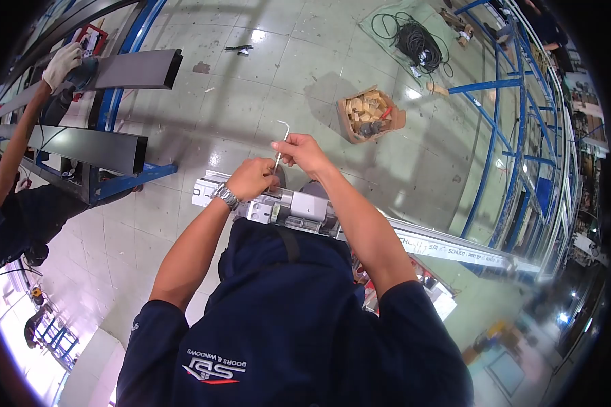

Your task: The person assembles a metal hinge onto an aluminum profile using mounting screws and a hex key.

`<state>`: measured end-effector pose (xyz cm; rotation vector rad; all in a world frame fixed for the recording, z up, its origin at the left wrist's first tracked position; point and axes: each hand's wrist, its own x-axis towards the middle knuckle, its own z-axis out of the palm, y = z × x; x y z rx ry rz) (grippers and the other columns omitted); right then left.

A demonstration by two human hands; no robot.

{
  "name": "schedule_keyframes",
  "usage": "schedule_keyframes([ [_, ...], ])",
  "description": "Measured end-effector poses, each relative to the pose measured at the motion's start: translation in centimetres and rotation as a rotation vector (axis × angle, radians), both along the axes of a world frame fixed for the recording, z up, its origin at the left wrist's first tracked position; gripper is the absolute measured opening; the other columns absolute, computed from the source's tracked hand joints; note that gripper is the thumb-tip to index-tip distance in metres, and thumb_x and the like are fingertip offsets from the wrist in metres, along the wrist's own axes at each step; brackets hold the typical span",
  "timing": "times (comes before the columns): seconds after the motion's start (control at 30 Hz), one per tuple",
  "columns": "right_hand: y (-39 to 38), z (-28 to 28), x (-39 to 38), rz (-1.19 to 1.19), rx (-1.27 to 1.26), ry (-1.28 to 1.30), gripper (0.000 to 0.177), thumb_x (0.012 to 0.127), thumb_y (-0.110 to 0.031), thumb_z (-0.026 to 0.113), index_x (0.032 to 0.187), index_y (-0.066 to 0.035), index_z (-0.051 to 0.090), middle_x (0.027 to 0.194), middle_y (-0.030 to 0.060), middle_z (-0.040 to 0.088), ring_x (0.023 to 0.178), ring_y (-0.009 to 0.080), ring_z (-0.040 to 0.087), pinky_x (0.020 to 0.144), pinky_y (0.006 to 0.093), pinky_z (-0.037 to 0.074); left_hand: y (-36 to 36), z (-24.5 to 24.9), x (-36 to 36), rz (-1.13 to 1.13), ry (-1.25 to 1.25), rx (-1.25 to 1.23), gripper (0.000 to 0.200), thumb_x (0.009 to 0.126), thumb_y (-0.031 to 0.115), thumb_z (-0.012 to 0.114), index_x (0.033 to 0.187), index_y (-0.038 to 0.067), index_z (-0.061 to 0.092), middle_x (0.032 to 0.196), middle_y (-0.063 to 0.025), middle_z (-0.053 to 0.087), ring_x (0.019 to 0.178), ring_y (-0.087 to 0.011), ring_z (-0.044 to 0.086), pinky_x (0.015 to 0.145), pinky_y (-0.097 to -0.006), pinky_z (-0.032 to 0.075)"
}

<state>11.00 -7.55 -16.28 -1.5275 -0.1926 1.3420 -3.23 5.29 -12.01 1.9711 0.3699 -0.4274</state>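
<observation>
Between the fingers of my right hand [301,153] is a thin L-shaped metal hex key [287,130], its bent short end pointing up and away. The lower part of the key reaches down beside my left hand [252,178], whose fingers are closed at the edge of a silver metal profile [205,191]; what they pinch is hidden. A metal fitting with a pale block [309,206] sits on the profile, just right of my left hand and close to my body. The profile runs off to the lower right with printed film on it.
A co-worker's gloved hand [62,66] holds a tool on a dark profile [136,69] at the left. A cardboard box [351,127] of wood blocks and a coil of black cable [417,45] lie on the floor ahead. Blue racks [521,122] stand at the right.
</observation>
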Motion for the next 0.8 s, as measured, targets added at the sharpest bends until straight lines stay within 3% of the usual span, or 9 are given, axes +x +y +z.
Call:
schedule_keyframes([
  [0.1, -0.1, 1.1, -0.4, -0.114, 0.124, 0.266, 0.02, 0.091, -0.023, 0.072, 0.092, -0.004, 0.066, 0.081, 0.0026, 0.066, 0.065, 0.0092, 0.058, 0.063, 0.0257, 0.048, 0.2, 0.6, 0.3, -0.049, 0.029, -0.069, 0.019, 0.086, 0.011, 0.06, 0.095, -0.005, 0.065, 0.083, -0.0148, 0.074, 0.076, -0.0226, 0.074, 0.072, -0.0336, 0.056],
  [0.2, -0.5, 0.6, -0.2, -0.103, 0.204, 0.338, 0.019, 0.093, -0.021, 0.07, 0.097, -0.003, 0.066, 0.087, 0.0042, 0.067, 0.067, 0.01, 0.06, 0.066, 0.027, 0.05, 0.1, 1.4, 0.5, -0.033, 0.082, -0.139, 0.017, 0.088, 0.006, 0.056, 0.098, -0.006, 0.064, 0.083, -0.0155, 0.074, 0.078, -0.0214, 0.074, 0.073, -0.0329, 0.056],
  [0.3, -0.5, -0.2, 0.4, -0.034, 0.137, 0.193, 0.02, 0.092, -0.022, 0.07, 0.095, -0.003, 0.066, 0.087, 0.0053, 0.068, 0.067, 0.0102, 0.061, 0.066, 0.0276, 0.051, 0.1, 1.1, 0.6, -0.047, 0.095, -0.145, 0.018, 0.088, 0.004, 0.055, 0.1, -0.006, 0.064, 0.083, -0.0162, 0.074, 0.079, -0.0213, 0.074, 0.074, -0.0331, 0.056],
  [0.5, 0.0, 0.4, 0.0, -0.006, 0.07, 0.055, 0.021, 0.091, -0.023, 0.072, 0.091, -0.003, 0.065, 0.082, 0.0056, 0.068, 0.066, 0.0105, 0.062, 0.062, 0.0276, 0.052, 0.5, 0.6, 0.3, -0.137, 0.067, -0.035, 0.023, 0.091, 0.014, 0.054, 0.099, -0.006, 0.064, 0.087, -0.0177, 0.073, 0.082, -0.028, 0.073, 0.076, -0.0353, 0.055],
  [0.6, 0.0, 0.5, -0.1, -0.029, 0.078, 0.088, 0.021, 0.092, -0.023, 0.07, 0.091, -0.004, 0.065, 0.081, 0.0046, 0.067, 0.064, 0.0106, 0.061, 0.062, 0.027, 0.051, 0.0, 1.9, 0.2, -0.15, 0.082, 0.273, 0.028, 0.094, 0.022, 0.055, 0.1, -0.003, 0.066, 0.086, -0.0187, 0.071, 0.078, -0.0325, 0.07, 0.074, -0.0383, 0.053],
  [0.7, -0.1, 1.0, -0.4, -0.064, 0.1, 0.176, 0.021, 0.093, -0.024, 0.068, 0.09, -0.004, 0.064, 0.079, 0.0036, 0.066, 0.063, 0.0107, 0.061, 0.061, 0.0268, 0.051, -0.7, 6.2, 0.5, -0.049, 0.067, 0.259, 0.029, 0.096, 0.028, 0.054, 0.103, 0.004, 0.069, 0.082, -0.0191, 0.068, 0.075, -0.0347, 0.067, 0.072, -0.0405, 0.052],
  [0.8, 0.0, -0.3, -0.1, -0.145, 0.177, 0.097, 0.022, 0.095, -0.026, 0.065, 0.087, -0.005, 0.064, 0.077, 0.0032, 0.066, 0.063, 0.0103, 0.061, 0.059, 0.0269, 0.05, -1.4, 6.4, -0.4, -0.156, -0.048, -0.016, 0.032, 0.098, 0.033, 0.05, 0.107, 0.01, 0.07, 0.078, -0.0169, 0.067, 0.075, -0.0348, 0.066, 0.07, -0.0419, 0.051],
])
